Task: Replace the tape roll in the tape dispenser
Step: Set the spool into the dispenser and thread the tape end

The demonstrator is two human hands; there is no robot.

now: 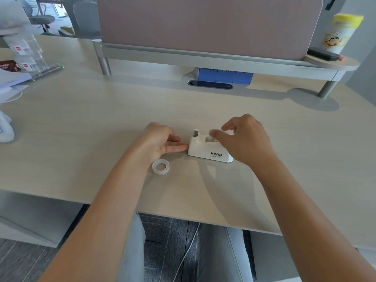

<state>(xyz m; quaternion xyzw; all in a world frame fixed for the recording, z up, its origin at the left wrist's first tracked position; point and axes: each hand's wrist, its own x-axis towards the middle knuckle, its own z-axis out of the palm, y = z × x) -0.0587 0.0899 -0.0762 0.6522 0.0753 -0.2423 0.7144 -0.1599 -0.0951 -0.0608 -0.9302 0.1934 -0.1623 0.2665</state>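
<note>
I take the white tape dispenser as my reference; it stands upright on the pale table, marked VIVID on its near side, its cutter end pointing left.

My left hand lies on the table just left of the dispenser. Two fingers are extended flat, and their tips touch the dispenser's left end. The remaining fingers are curled loosely. The grip on this side is open and holds nothing.

My right hand is over the dispenser's right half, above the roll cradle. Thumb and forefinger are drawn close together over the cradle. The picture is blurred at the fingertips, so I cannot tell whether this grip is closed on anything, nor what sits in the cradle.

A clear tape roll lies flat on the table, left of and nearer to me than the dispenser, just beside my left wrist and apart from the dispenser.

Behind the dispenser, well apart, a raised shelf carries a pink divider panel. At the shelf's right end stand a yellow-lidded canister and a dark case.
</note>
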